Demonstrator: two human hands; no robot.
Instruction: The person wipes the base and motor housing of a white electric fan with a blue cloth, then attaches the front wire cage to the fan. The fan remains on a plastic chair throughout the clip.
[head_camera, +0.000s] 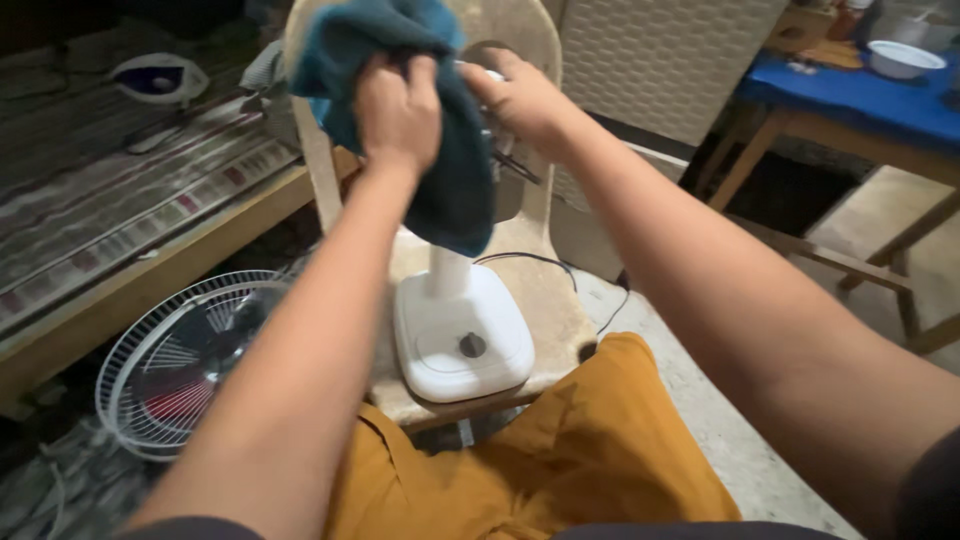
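The fingers of the left hand (397, 105) are curled shut into a bunched teal cloth (440, 150), a soft, nappy towelling that drapes from the fist down toward six o'clock in a limp fold. Just beside it at three o'clock, the right hand (515, 95) has its fingers bent around the pale head of a small fan (462, 330) (how tightly they close cannot be told, since the cloth and the knuckles hide the part they meet). The fan stands upright, its long axis running from twelve to six o'clock: a smooth white plastic column rises out of a rounded square base with a dark round knob at its centre. The base rests on the seat of a worn beige plastic chair (545, 300), whose scuffed back rises behind the hands. A thin black cord (540, 262) trails from the column across the seat toward three o'clock. Below, at six o'clock, lie the person's mustard-orange shorts (560, 460), a creased woven fabric. At eight o'clock a round white wire fan guard (180, 360) lies on the floor, with blades showing through it. At two o'clock, well apart, a wooden bench (870, 105) under a blue cover carries a white bowl (903, 58).
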